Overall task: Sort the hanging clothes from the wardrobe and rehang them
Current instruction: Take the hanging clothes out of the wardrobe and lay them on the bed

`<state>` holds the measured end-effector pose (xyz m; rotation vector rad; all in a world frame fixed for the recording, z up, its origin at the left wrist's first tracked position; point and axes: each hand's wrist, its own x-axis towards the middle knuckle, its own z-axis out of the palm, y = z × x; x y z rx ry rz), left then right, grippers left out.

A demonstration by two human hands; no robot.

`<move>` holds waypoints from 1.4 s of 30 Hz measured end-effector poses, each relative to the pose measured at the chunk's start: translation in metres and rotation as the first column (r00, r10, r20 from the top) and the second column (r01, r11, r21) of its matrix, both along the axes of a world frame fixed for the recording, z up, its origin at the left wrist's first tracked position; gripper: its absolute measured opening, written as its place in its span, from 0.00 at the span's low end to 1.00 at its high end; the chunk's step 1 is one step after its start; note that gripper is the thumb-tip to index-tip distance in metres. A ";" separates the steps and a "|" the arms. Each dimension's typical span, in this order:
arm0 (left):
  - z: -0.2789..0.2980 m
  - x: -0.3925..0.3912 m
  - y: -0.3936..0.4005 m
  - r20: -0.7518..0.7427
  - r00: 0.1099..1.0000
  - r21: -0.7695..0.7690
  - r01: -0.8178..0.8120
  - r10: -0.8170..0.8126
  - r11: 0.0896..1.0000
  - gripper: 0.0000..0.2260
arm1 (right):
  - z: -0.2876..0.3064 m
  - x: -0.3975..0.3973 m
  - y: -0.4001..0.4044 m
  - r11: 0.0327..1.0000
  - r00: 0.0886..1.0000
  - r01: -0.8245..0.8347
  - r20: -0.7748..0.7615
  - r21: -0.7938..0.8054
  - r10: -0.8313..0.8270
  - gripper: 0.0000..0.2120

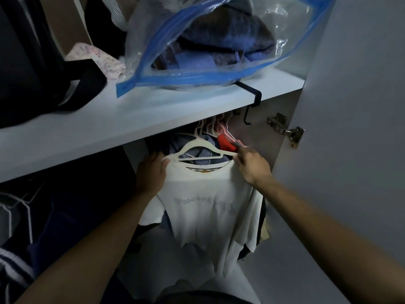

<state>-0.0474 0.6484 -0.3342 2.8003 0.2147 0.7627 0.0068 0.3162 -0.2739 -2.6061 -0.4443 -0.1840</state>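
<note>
A white T-shirt (206,211) with faint lettering hangs on a cream hanger (203,157) just below the wardrobe shelf. My left hand (152,170) grips the shirt's left shoulder, thumb over the fabric. My right hand (252,166) pinches the shirt's right shoulder at the hanger's end. Behind the shirt hang several more clothes (197,145) on white and pink hangers, among them a blue garment and a red one (225,143). The rail is hidden under the shelf.
A white shelf (135,119) runs above the clothes, carrying a blue-edged plastic storage bag (210,42) of folded fabrics, a dark bag (32,69) and a patterned cloth. A black hook (252,102) clips to the shelf edge. The open door (361,128) stands on the right. Dark clothes hang at lower left.
</note>
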 end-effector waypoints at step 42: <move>0.020 -0.306 -0.218 -0.110 0.943 -0.134 0.300 -0.315 0.945 0.23 | -0.026 -0.376 -0.224 0.975 0.978 0.206 0.005 0.078 -0.207 0.11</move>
